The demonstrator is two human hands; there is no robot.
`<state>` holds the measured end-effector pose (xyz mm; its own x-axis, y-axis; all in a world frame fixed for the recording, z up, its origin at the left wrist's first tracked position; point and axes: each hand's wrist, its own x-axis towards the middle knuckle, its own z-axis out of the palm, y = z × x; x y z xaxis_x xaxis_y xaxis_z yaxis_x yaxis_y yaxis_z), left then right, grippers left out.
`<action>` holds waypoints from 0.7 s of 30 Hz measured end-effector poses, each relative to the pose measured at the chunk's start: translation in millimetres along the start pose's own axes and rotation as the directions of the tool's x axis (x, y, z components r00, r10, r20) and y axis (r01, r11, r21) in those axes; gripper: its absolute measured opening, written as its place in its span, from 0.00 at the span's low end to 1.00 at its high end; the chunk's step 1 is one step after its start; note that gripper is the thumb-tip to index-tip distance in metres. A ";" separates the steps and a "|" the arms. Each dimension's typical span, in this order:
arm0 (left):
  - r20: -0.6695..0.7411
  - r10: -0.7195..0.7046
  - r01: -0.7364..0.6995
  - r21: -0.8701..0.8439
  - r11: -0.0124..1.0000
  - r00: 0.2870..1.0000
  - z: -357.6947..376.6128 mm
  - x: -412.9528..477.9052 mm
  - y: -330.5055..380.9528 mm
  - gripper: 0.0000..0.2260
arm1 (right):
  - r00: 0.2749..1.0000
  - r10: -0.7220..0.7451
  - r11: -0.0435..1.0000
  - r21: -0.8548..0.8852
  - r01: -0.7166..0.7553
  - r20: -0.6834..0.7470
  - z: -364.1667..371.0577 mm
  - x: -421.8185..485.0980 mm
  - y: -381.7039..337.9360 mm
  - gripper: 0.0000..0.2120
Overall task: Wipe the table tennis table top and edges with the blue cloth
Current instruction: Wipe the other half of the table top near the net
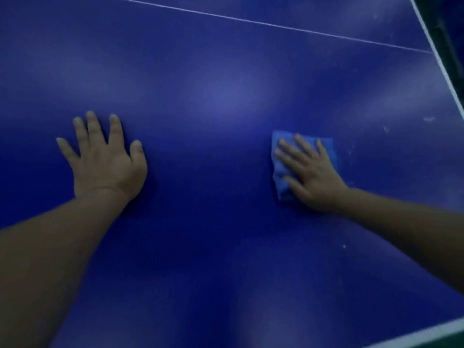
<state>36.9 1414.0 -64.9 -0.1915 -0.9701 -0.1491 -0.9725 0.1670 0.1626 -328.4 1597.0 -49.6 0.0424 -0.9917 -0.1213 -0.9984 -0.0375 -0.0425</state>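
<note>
The dark blue table tennis table top point(213, 101) fills the view. A folded blue cloth point(280, 179) lies flat on it right of centre. My right hand point(311, 172) presses down on the cloth with straight, spread fingers and covers most of it. My left hand point(105, 156) rests flat on the bare table to the left, fingers spread, well apart from the cloth.
A thin white centre line point(263, 22) crosses the top at the back. The white-edged right side of the table point(442, 64) runs down the far right, with dark floor beyond. A white edge stripe point(426, 332) shows at the bottom right. Pale specks point(428, 119) dot the surface near the right edge.
</note>
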 end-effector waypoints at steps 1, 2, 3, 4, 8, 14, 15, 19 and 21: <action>0.007 0.013 -0.013 0.008 1.000 1.000 0.4 0.9 -1.9 0.32 | 0.986 0.166 0.986 0.037 -0.165 -0.015 -2.2 13.3 2.4 0.31; 0.019 0.027 -0.027 0.019 0.999 0.999 0.2 1.9 -4.1 0.33 | 0.942 0.335 0.940 0.075 -0.332 -0.019 -2.8 24.4 0.4 0.31; 0.036 0.040 -0.040 0.025 0.999 0.999 0.0 3.3 -6.8 0.34 | 0.885 0.465 0.881 0.110 -0.461 -0.020 -1.9 32.4 -6.9 0.30; 0.060 0.048 -0.049 0.015 0.999 0.997 -1.0 4.8 -9.6 0.34 | 0.840 0.542 0.835 0.132 -0.535 -0.021 -0.2 36.5 -19.4 0.30; 0.114 0.083 -0.067 -0.139 0.988 0.990 -12.4 -19.9 -13.3 0.34 | 0.916 0.394 0.917 0.109 -0.384 -0.078 15.9 -19.0 -107.0 0.31; 0.034 0.283 -0.272 -0.194 0.943 0.958 -1.0 -198.1 -26.4 0.32 | 0.979 -0.202 0.977 0.059 0.204 -0.039 25.7 -136.0 -141.4 0.27; 0.071 0.314 -0.299 -0.164 0.940 0.947 4.3 -226.0 -32.3 0.32 | 0.988 -0.152 0.987 0.050 0.153 -0.026 21.6 -124.0 -124.4 0.28; 0.188 0.440 -0.450 0.011 0.893 0.878 22.8 -284.1 -47.6 0.31 | 0.890 0.457 0.885 0.095 -0.456 0.018 7.2 -53.8 -60.9 0.29; 0.199 0.440 -0.455 0.037 0.890 0.876 25.0 -284.3 -48.1 0.31 | 0.770 0.638 0.760 0.153 -0.632 0.012 11.2 -38.9 -67.0 0.29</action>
<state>134.8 1686.1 -54.6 -0.6219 -0.7410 -0.2531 -0.7828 0.5968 0.1764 -262.7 1639.5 -53.1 -0.6035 -0.7863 -0.1325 -0.7799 0.6166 -0.1074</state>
